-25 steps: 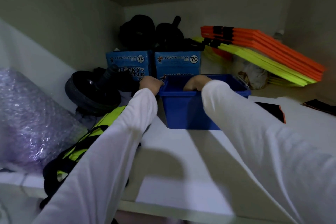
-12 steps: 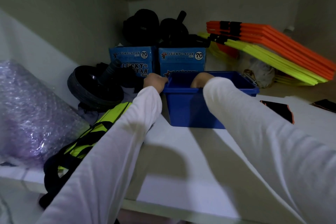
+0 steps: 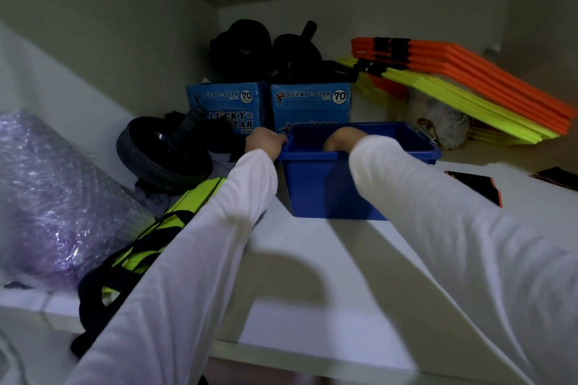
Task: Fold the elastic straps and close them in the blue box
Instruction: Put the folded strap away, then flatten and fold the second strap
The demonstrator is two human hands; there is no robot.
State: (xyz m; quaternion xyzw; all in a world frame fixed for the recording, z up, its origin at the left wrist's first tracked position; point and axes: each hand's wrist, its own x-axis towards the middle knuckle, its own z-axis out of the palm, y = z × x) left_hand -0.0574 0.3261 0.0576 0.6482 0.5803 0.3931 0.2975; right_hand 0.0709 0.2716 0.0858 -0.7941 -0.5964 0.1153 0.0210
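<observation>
A blue plastic box (image 3: 316, 187) stands open-topped on a white shelf, a little back from the front edge. My left hand (image 3: 266, 142) grips the box's left rim at its near corner. My right hand (image 3: 342, 141) reaches down inside the box; only the wrist and back of the hand show above the rim, and the fingers are hidden by the box wall. No elastic straps are visible; the box's inside is out of sight. Both arms wear white sleeves.
Two blue "Lucky Star" cartons (image 3: 309, 103) stand right behind the box. A black wheel (image 3: 162, 153) and a yellow-black bag (image 3: 140, 253) lie at the left, bubble wrap (image 3: 47, 197) further left. Orange and yellow boards (image 3: 469, 78) lean at the back right. Flat black pieces (image 3: 475, 184) lie to the right.
My hands keep their places on the box. The view has shifted slightly, so the box sits a bit further right and lower in the picture.
</observation>
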